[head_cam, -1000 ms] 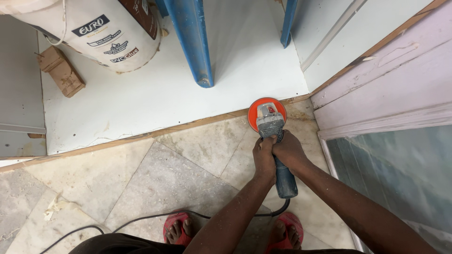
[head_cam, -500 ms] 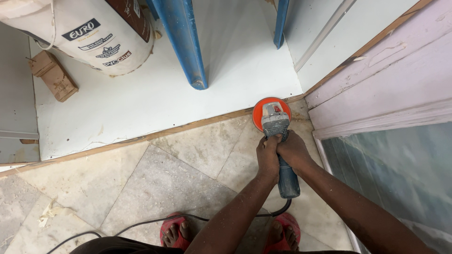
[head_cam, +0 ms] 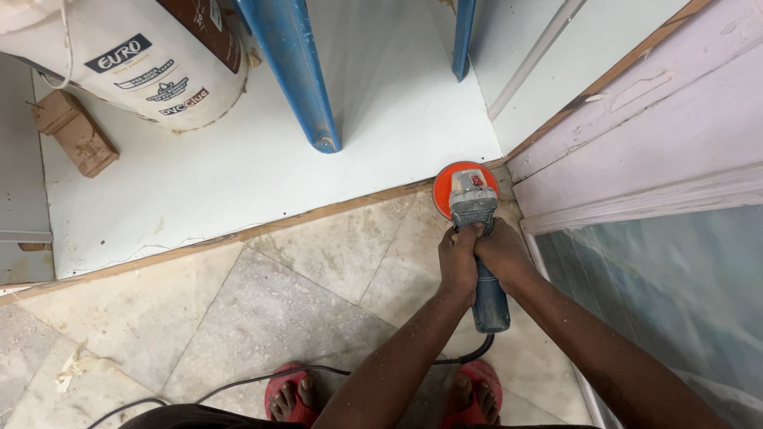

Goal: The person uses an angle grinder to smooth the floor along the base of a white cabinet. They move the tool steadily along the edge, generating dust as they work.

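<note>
Right of centre in the frame, both hands wrap the body of a blue-grey power sander (head_cam: 479, 238): the left hand (head_cam: 458, 258) and the right hand (head_cam: 502, 256) each keep a closed grip around it, side by side and touching. Its orange disc (head_cam: 453, 184) lies flat on the stone floor (head_cam: 262, 310), at the wooden edge of a white board (head_cam: 238, 171) (near the corner by the pale wall). A black cord (head_cam: 334, 369) trails back past the red sandals (head_cam: 286, 397). At upper left stand a white bucket (head_cam: 135, 67) and a wood block (head_cam: 75, 135).
</note>
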